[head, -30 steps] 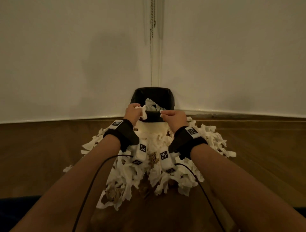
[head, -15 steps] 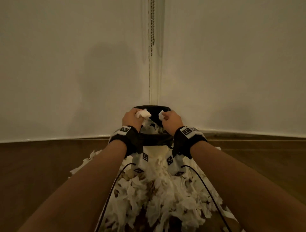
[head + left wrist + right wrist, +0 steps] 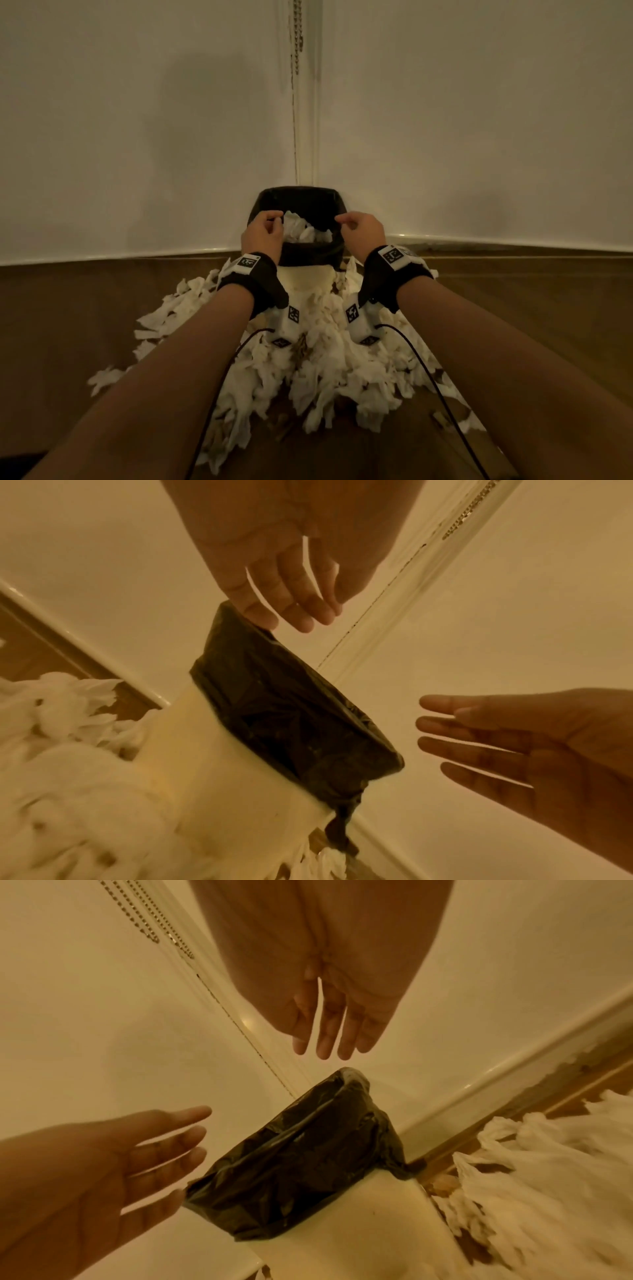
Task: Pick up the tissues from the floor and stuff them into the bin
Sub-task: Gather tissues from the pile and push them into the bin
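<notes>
A white bin with a black liner stands in the room's corner, with white tissues lying inside it. My left hand hovers over the bin's left rim and my right hand over its right rim. In the left wrist view my left hand has relaxed, straight fingers and holds nothing above the bin. The right wrist view shows my right hand just as bare above the bin. A big pile of torn tissues covers the floor in front of the bin.
Two pale walls meet behind the bin, and a bead chain hangs in the corner. The wooden floor is bare left and right of the pile. Loose scraps lie at the pile's left edge. Black cables trail from my wrists.
Each hand pinched a small tissue piece over the bin before. Both have let go, the fingers have spread, and the pieces lie in the bin.
</notes>
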A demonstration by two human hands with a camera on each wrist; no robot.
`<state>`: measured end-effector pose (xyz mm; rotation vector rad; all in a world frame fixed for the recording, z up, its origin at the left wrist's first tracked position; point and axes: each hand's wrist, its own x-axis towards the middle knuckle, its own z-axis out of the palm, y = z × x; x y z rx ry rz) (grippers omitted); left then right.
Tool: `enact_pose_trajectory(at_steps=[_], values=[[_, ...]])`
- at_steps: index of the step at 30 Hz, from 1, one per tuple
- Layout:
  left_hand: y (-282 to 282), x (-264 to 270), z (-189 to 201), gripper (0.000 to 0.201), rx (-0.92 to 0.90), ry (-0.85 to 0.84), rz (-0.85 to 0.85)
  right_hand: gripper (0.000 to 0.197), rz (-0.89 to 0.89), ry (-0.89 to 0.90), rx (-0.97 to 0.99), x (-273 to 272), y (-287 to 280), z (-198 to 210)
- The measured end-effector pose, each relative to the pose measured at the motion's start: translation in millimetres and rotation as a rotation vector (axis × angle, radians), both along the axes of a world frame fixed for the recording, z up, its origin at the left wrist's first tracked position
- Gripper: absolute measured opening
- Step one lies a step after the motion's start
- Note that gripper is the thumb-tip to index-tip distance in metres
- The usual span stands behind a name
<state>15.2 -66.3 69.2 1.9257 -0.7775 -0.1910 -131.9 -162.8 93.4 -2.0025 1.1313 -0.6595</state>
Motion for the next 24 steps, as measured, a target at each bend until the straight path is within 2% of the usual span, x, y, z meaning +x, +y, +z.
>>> enact_pose_trajectory(at_steps=[2,4,8,10,12,16,19,21,24], values=[[12.3,-10.7,-8.3,0.027,-0.006,0.080,0.004,0.023,-0.036,-0.005,-0.010,-10.4,8.8,-4.4],[24.7,-23.9,-20.0,0.030,0.011,0.171,-0.014,0.027,-0.055,0.015,0.017,-22.1,18.8,-14.7],[47.9,-48.9,-47.2,0.032,0.133,0.235,-0.050,0.033,-0.052,0.129,0.107,-47.3,36.9,-51.8],[56.5,-59.9,-64.4,0.033,0.230,0.244,-0.095,0.030,-0.053,0.190,0.162,-61.1,44.0,-72.9],[64.1,-73.7,-82.9,0.032,0.376,0.203,-0.168,0.026,-0.081,0.222,0.239,-76.0,53.6,-92.5],[81.9,-103.4,-117.1,0.019,0.693,0.000,-0.302,0.027,-0.133,0.354,0.323,-101.1,83.2,-130.9],[102.8,-121.9,-135.3,0.018,0.761,-0.050,-0.258,0.026,-0.231,0.412,0.332,-117.6,106.8,-157.8],[118.6,-133.9,-145.8,0.020,0.784,-0.088,-0.206,0.028,-0.240,0.535,0.270,-128.2,119.9,-172.2],[138.2,-148.7,-160.8,0.033,0.876,-0.137,-0.141,0.040,-0.271,0.673,0.152,-138.0,134.2,-187.1]])
